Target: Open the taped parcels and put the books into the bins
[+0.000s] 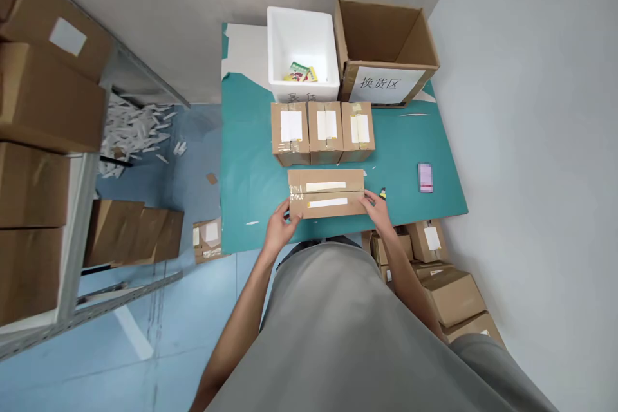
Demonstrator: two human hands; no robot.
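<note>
A long cardboard box (347, 210) lies on the green table near its front edge, a seam running along its top with a white label strip on either side. At its left front corner is my left hand (279, 230), thumb on top and fingers against the side. My right hand (377, 211) grips the right end, its thumb over the top edge. A small yellow-and-black object (383, 193), perhaps a cutter, lies just beyond the right hand, partly hidden. Behind the box, three smaller taped boxes (291, 125) stand side by side, each with a white label.
A white foam bin (303, 91) holding colourful packets stands at the back, beside a large open carton (386, 85). A phone (425, 178) lies on the table (251, 161) at right. Boxes (456, 299) are stacked below right. Shelving (80, 225) with cartons is left.
</note>
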